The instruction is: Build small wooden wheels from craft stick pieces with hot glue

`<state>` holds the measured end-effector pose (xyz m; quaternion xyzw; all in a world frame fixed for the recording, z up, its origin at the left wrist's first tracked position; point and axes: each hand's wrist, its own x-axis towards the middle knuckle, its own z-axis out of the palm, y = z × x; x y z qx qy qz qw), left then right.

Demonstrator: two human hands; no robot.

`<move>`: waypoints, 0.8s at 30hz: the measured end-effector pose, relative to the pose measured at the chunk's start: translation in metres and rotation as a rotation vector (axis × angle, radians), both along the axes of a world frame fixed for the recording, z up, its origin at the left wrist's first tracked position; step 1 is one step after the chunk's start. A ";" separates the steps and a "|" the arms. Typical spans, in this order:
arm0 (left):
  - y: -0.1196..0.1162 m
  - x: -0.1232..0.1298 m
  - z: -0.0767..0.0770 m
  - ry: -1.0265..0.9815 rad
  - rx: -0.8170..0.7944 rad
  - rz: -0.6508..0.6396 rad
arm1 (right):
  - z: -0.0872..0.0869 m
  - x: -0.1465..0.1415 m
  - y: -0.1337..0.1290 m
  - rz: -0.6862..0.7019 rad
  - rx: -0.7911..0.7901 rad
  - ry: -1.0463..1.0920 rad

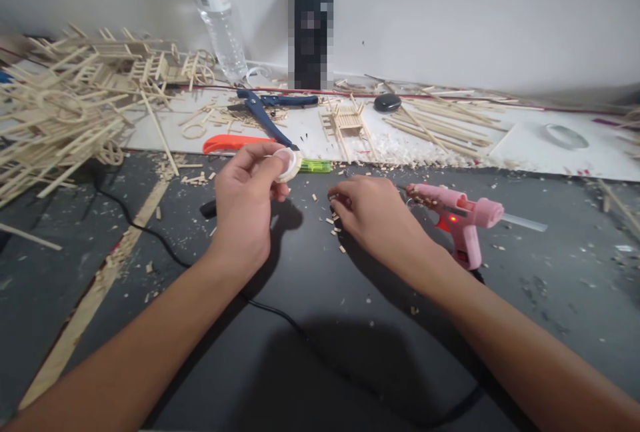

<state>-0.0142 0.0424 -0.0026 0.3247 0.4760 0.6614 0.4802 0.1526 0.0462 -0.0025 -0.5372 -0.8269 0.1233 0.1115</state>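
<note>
Between thumb and fingers, my left hand (247, 199) grips a small round white ring (289, 165) with a pale, wood-coloured edge. My right hand (367, 202) is low over the dark tabletop, its fingers bent together at the tips. Whether a tiny piece is pinched in them cannot be made out. Several short cut wood bits (334, 222) lie right beside those fingertips. To the right of this hand, a pink glue gun (463, 212) rests on its side with a red light on and a clear glue stick out of its back.
A heap of stick models (85, 99) fills the left. At the back are a water bottle (220, 25), dark blue cutters (265, 115), an orange-handled tool (235, 143), a small stick chair (349, 123), loose sticks (440, 122) and a tape roll (566, 137). A black cable (155, 235) crosses the table.
</note>
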 end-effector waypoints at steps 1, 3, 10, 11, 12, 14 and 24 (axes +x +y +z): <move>0.000 0.000 0.000 -0.006 0.002 0.003 | -0.001 0.000 0.002 0.003 -0.003 -0.020; -0.001 0.001 0.000 -0.013 0.010 -0.002 | -0.005 0.000 0.006 0.018 -0.002 -0.049; 0.000 0.000 -0.005 -0.015 0.039 -0.018 | -0.010 -0.004 0.012 0.117 0.041 -0.107; 0.000 0.000 -0.005 -0.012 0.036 -0.015 | -0.007 -0.004 0.010 0.122 0.037 -0.100; 0.000 0.000 -0.005 -0.010 0.032 -0.015 | -0.002 -0.003 0.008 0.117 0.030 -0.085; 0.000 0.000 -0.004 -0.007 0.027 -0.021 | 0.008 0.002 0.000 0.087 0.015 -0.033; -0.023 0.015 -0.006 0.145 0.076 -0.164 | 0.017 0.043 -0.041 -0.119 -0.558 1.191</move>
